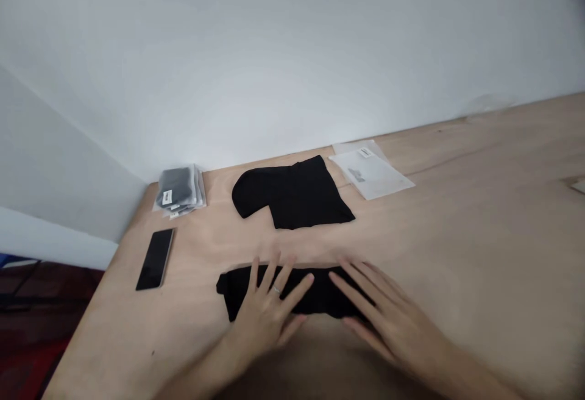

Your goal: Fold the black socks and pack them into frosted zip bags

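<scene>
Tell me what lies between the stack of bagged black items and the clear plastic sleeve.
In the head view, a flat black garment lies on the wooden tabletop between the stack of bagged black items and the clear plastic sleeve.

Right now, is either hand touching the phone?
No, the left hand and right hand rest on the black cloth, and the phone lies apart, off to their left.

Bench (479,217) as I read it from my remote station | front: my left hand (269,308) and right hand (388,321) on a folded garment (315,296) | left of it: phone (155,259) | behind it: second garment (292,196) | back left: bagged stack (177,191) | back right: plastic sleeve (370,171), just beside that garment
</scene>
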`<action>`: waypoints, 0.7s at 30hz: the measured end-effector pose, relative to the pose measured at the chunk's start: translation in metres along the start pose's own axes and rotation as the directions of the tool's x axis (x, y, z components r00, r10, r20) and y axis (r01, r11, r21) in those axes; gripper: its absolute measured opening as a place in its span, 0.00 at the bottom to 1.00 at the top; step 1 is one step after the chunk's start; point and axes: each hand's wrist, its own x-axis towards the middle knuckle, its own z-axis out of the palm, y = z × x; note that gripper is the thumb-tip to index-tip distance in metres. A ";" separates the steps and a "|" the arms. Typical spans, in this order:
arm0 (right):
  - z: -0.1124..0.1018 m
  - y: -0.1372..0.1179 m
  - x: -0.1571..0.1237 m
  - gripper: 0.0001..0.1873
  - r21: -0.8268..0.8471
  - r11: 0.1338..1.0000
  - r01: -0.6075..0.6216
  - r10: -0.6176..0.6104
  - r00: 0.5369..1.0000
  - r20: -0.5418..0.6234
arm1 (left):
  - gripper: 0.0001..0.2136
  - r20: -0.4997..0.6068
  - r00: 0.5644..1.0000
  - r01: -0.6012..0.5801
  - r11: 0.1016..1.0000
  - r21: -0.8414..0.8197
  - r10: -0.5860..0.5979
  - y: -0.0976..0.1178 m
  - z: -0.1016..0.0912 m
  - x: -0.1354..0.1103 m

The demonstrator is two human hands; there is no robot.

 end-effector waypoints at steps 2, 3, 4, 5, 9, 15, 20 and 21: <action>0.005 -0.004 -0.003 0.38 -0.009 0.996 0.091 -0.089 0.989 0.114 | 0.37 0.070 0.997 -0.045 0.998 0.035 0.042 0.000 0.001 -0.004; 0.009 -0.004 -0.005 0.40 -0.013 0.994 0.111 -0.108 0.981 0.159 | 0.37 0.092 0.995 -0.040 0.998 0.045 0.035 -0.002 0.004 -0.006; 0.012 -0.003 -0.006 0.41 -0.015 0.993 0.120 -0.115 0.976 0.187 | 0.37 0.110 0.994 -0.027 0.998 0.048 0.022 -0.005 0.008 -0.008; 0.015 -0.001 -0.007 0.41 -0.013 0.993 0.121 -0.116 0.972 0.206 | 0.36 0.125 0.992 -0.013 0.999 0.046 0.007 -0.007 0.011 -0.009; 0.018 0.012 -0.009 0.37 0.043 0.997 0.068 -0.076 0.972 0.223 | 0.37 0.180 0.984 0.008 1.000 0.018 -0.011 -0.013 0.019 -0.011; 0.007 0.041 -0.007 0.21 0.132 0.904 -0.406 0.385 0.909 0.159 | 0.38 0.165 0.986 0.014 1.000 0.011 -0.015 -0.012 0.020 -0.010; -0.017 0.074 0.000 0.16 0.420 0.607 -0.675 0.536 0.738 0.411 | 0.38 0.126 0.992 0.007 1.000 0.023 -0.010 -0.010 0.019 -0.011; -0.024 0.083 0.000 0.16 0.426 0.587 -0.689 0.577 0.725 0.377 | 0.38 0.113 0.994 0.005 1.000 0.030 -0.009 -0.010 0.019 -0.011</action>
